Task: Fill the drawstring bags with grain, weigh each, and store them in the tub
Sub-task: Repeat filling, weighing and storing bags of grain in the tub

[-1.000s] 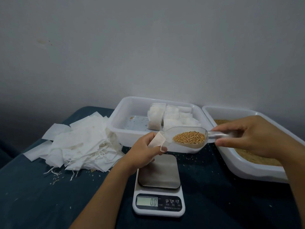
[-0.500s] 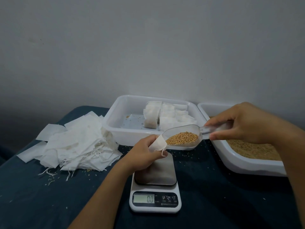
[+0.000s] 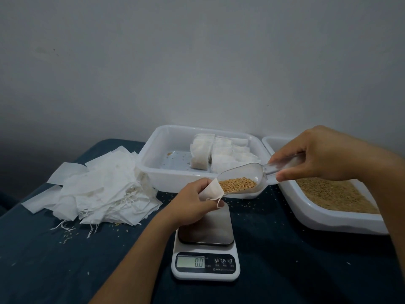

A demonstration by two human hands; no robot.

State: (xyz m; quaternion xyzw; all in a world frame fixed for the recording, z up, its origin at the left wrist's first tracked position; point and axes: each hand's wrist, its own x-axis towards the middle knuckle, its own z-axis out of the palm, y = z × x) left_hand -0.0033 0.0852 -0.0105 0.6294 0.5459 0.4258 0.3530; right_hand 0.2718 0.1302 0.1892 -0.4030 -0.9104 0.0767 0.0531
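My left hand (image 3: 195, 201) grips a small white drawstring bag (image 3: 211, 190) with its mouth held open, just above the scale (image 3: 205, 244). My right hand (image 3: 315, 154) holds the handle of a clear plastic scoop (image 3: 243, 179) tilted down to the left. The scoop's lip sits in the bag's mouth, and golden grain (image 3: 237, 184) lies piled at its front. The scale's steel plate is bare and its display reads 0.0. A white tub (image 3: 153, 163) behind holds several filled bags (image 3: 217, 154). Another white tub (image 3: 341, 220) at the right holds loose grain.
A heap of flat empty white bags (image 3: 98, 187) with loose strings lies at the left on the dark blue table cover (image 3: 54, 260). Stray grains are scattered on the cover near the heap and between the tubs. A grey wall stands close behind.
The scoop has tipped down further and its lip has entered the bag's mouth; the grain has slid to the front. My right hand has risen a little.
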